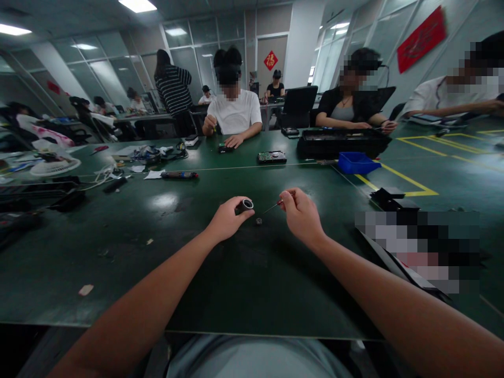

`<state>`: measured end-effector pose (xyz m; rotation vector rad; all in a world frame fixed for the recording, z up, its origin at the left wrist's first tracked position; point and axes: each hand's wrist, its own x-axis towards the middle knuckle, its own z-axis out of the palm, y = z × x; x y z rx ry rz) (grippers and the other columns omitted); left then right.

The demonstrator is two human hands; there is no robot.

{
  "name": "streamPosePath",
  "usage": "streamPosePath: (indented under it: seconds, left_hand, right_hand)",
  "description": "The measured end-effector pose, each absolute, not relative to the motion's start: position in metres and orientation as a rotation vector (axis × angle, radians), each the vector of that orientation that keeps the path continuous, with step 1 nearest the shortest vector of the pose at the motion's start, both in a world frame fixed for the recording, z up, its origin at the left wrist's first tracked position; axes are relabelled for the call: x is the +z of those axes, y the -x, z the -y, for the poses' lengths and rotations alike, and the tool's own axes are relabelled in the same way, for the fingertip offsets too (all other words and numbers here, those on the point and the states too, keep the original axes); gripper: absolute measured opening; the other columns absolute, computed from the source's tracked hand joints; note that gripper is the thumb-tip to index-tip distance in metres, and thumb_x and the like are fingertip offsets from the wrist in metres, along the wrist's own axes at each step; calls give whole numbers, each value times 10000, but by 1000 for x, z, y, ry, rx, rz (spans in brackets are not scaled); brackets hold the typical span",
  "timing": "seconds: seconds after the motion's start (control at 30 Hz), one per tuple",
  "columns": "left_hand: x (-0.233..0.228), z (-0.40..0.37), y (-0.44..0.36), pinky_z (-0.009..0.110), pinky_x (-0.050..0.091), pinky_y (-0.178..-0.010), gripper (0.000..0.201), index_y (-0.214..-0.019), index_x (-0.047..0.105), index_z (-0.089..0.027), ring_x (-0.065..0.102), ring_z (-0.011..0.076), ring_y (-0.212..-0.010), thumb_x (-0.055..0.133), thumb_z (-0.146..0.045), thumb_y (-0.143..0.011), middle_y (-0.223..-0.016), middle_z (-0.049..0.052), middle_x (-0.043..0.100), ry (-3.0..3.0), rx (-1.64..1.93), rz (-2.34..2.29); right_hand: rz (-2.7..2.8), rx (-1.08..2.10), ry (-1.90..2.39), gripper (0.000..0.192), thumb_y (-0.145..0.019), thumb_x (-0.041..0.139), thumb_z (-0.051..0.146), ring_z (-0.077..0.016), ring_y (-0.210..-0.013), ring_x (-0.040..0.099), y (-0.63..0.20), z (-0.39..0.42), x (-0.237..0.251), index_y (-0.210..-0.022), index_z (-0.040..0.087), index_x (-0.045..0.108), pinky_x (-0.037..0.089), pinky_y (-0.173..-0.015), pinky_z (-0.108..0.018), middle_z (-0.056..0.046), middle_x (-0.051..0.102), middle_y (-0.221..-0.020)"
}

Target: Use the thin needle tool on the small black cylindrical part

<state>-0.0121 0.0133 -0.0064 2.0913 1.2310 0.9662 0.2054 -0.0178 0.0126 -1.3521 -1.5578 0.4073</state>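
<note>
My left hand (228, 216) grips a small dark cylinder with a silver rim (244, 205), its open end turned right. My right hand (300, 214) pinches a thin screwdriver (272, 207) with a reddish handle, its tip pointing left toward the cylinder with a small gap between them. A tiny dark round part (259, 221) lies on the green table (165, 247) just below the screwdriver tip, between both hands.
A blue bin (356, 162), a long black tray (338, 143) and a circuit board (272, 156) lie farther back. Black parts (389, 198) sit at right by yellow tape lines. Cables, a fan and tools clutter the left. Other people sit across the table.
</note>
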Motion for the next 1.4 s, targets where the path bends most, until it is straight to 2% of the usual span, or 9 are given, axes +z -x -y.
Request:
streamPosePath:
  seconds: [0.17, 0.3, 0.47, 0.67, 0.83, 0.97, 1.17, 1.27, 1.4]
  left_hand:
    - [-8, -17, 12, 321, 497, -793, 363, -1279, 521, -194, 626, 170, -852, 548, -328, -943, -1082, 90, 648, -1636, 1129, -1118]
    - [-3, -11, 10, 296, 470, -708, 294, -1144, 556, -200, 583, 155, -755, 536, -420, -949, -921, 43, 622, -1712, 1017, -1182]
    - [4, 2, 0, 352, 476, -816, 295, -1076, 628, -191, 617, 217, -905, 611, -439, -918, -996, 64, 664, -2192, 812, -1295]
    - [-1, 7, -10, 351, 497, -855, 321, -1247, 613, -177, 623, 225, -1010, 526, -325, -976, -1187, 90, 634, -2536, 579, -1344]
    - [-2, 8, -14, 352, 509, -788, 370, -1267, 621, -185, 624, 251, -987, 543, -381, -964, -1110, 97, 638, -2655, 365, -1433]
    - [-5, 4, -13, 353, 495, -743, 322, -1163, 700, -219, 625, 277, -953, 599, -415, -928, -1040, 108, 644, -2666, 286, -1414]
    - [-9, -9, -2, 360, 479, -771, 273, -998, 751, -233, 638, 258, -857, 624, -454, -900, -945, 90, 697, -2504, 534, -1288]
    - [-5, -16, 8, 355, 482, -812, 287, -1005, 757, -228, 650, 241, -879, 621, -459, -901, -989, 85, 725, -2301, 768, -1257]
    - [5, -27, 24, 278, 453, -589, 310, -1052, 742, -187, 596, 156, -648, 646, -427, -880, -951, 90, 720, -1762, 1128, -1304]
  right_hand:
    - [1553, 425, 1341, 277, -980, 423, 408, -214, -727, 633, -206, 18, 12, -862, 224, 593, 427, -668, -342, -42, 666, -747]
    - [1555, 417, 1329, 276, -981, 428, 412, -215, -735, 640, -206, 18, 11, -863, 227, 596, 431, -672, -340, -40, 672, -749]
    - [1555, 402, 1325, 280, -982, 433, 419, -212, -725, 641, -206, 18, 11, -856, 229, 596, 428, -674, -339, -36, 675, -744]
    - [1534, 403, 1343, 281, -982, 428, 417, -219, -740, 652, -205, 18, 12, -856, 230, 595, 434, -689, -346, -37, 677, -742]
    - [1533, 394, 1341, 275, -983, 424, 409, -216, -740, 648, -205, 19, 13, -862, 228, 592, 433, -688, -343, -39, 679, -751]
    - [1552, 383, 1353, 277, -984, 419, 405, -214, -733, 640, -205, 21, 16, -858, 225, 588, 426, -679, -339, -41, 675, -748]
    - [1562, 394, 1348, 282, -982, 418, 413, -217, -725, 633, -205, 22, 17, -853, 228, 588, 424, -673, -339, -44, 674, -747]
    - [1567, 399, 1338, 288, -984, 418, 418, -214, -726, 631, -205, 21, 15, -861, 228, 596, 425, -670, -336, -43, 675, -753]
    - [1568, 413, 1317, 294, -987, 423, 426, -213, -736, 636, -207, 19, 13, -864, 224, 597, 427, -674, -334, -44, 676, -757]
